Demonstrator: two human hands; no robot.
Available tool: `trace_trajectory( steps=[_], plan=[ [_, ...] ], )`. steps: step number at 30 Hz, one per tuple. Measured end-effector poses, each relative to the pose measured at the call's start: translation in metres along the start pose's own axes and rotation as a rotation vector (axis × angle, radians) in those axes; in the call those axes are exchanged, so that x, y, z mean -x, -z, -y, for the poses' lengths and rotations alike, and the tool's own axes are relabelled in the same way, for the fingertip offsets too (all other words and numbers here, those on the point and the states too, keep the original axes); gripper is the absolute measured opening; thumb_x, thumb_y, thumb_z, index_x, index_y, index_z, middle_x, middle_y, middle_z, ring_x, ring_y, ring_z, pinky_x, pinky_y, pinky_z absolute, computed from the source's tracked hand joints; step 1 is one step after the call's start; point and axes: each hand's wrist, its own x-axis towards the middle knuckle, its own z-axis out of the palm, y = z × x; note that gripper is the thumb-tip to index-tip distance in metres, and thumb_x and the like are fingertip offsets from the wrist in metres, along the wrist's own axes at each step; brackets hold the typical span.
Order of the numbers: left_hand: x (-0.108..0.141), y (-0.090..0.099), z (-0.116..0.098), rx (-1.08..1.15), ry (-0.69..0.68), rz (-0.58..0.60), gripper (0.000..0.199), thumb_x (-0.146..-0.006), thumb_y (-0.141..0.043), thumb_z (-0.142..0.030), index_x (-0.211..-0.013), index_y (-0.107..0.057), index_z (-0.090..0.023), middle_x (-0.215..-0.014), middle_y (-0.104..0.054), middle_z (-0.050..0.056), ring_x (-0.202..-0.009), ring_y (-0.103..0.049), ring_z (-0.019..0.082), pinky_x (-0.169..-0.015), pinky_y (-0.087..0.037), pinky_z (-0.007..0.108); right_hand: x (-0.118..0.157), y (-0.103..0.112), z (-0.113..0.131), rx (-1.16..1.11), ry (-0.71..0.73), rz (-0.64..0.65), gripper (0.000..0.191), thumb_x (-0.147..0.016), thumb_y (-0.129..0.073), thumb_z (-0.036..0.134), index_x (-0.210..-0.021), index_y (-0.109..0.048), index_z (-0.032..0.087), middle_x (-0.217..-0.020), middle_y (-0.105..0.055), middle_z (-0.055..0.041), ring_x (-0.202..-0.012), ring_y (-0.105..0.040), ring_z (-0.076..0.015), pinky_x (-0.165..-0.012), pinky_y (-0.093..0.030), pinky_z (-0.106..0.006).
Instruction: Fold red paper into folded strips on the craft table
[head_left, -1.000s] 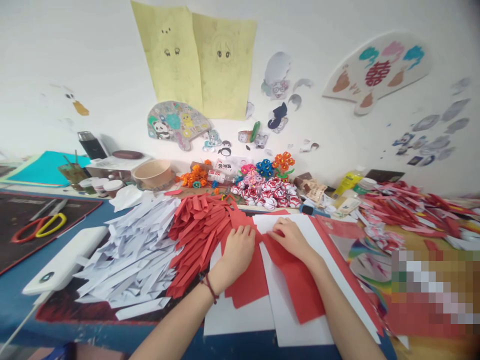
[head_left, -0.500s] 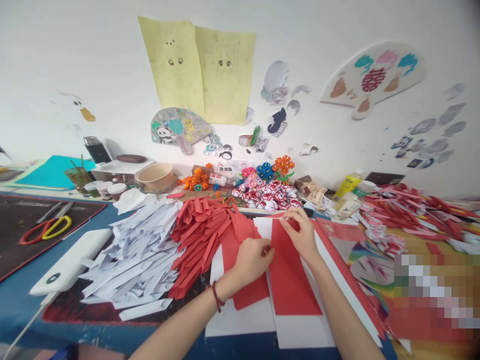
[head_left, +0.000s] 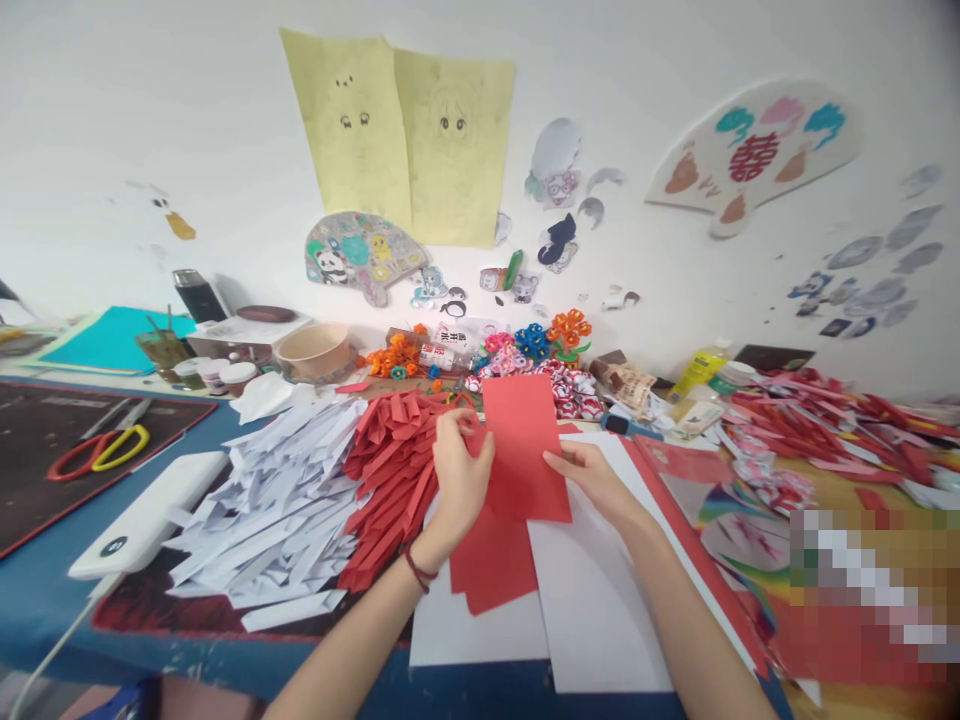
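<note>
My right hand [head_left: 596,478] pinches the right edge of a sheet of red paper [head_left: 525,450], raised and tilted above the stacks. At its left edge is my left hand [head_left: 461,470], with curled fingers and its thumb close to the sheet; what lies in those fingers is hidden. Below are more red sheets [head_left: 491,565], spread over white sheets of paper [head_left: 611,600]. Beside my left hand lies a heap of folded red paper strips [head_left: 390,480], and left of it a heap of folded white strips [head_left: 270,510].
Scissors [head_left: 101,450] lie on a dark mat at the left, near a white power bank [head_left: 146,515] with a cable. Along the wall are a round bowl [head_left: 315,352], paper flowers [head_left: 532,342] and a yellow bottle [head_left: 697,370]. Red and pink strips [head_left: 832,425] lie at the right.
The red sheet has been lifted off the white paper and moved up and left. My right hand has moved down to its right edge; my left hand has shifted left and up.
</note>
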Motion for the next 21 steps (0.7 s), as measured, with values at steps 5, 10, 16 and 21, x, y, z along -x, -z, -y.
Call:
trace_trajectory(
  steps=[5,10,16,21],
  plan=[
    [-0.005,0.011,-0.006,-0.158,-0.287,0.074,0.012,-0.084,-0.055,-0.02,-0.095,-0.054,-0.019,-0.101,-0.06,0.006,-0.098,-0.054,0.019,-0.088,-0.04,0.034,-0.002,-0.001,-0.001,0.03,0.016,-0.021,0.039,-0.081,-0.064,0.046,-0.105,-0.069,0.016,-0.1,-0.071,-0.009,-0.084,-0.066,-0.0239,-0.079,-0.051,-0.039],
    [0.006,0.007,-0.013,-0.44,-0.607,0.441,0.056,-0.082,-0.063,-0.041,-0.131,-0.044,-0.022,-0.14,-0.046,0.01,-0.128,-0.04,0.026,-0.106,-0.026,0.043,0.0,-0.005,0.001,0.144,0.085,-0.069,0.035,-0.079,-0.067,0.044,-0.098,-0.07,0.015,-0.094,-0.071,-0.0072,-0.083,-0.064,-0.0233,-0.074,-0.052,-0.035],
    [0.007,0.003,-0.007,-0.554,-0.705,0.477,0.06,-0.082,-0.062,-0.044,-0.134,-0.042,-0.02,-0.139,-0.048,0.011,-0.131,-0.038,0.027,-0.109,-0.022,0.046,0.004,-0.005,0.006,0.227,0.216,0.048,0.036,-0.073,-0.075,0.035,-0.104,-0.068,0.016,-0.104,-0.069,-0.0081,-0.098,-0.06,-0.0266,-0.091,-0.046,-0.043],
    [0.006,0.004,-0.002,-0.472,-0.635,0.355,0.033,-0.09,-0.052,-0.033,-0.119,-0.053,-0.018,-0.111,-0.066,0.01,-0.101,-0.059,0.022,-0.096,-0.034,0.041,0.003,-0.004,0.005,0.201,0.271,-0.06,0.043,-0.076,-0.072,0.03,-0.116,-0.061,0.023,-0.116,-0.063,-0.0078,-0.106,-0.057,-0.0236,-0.097,-0.043,-0.041]
  ],
)
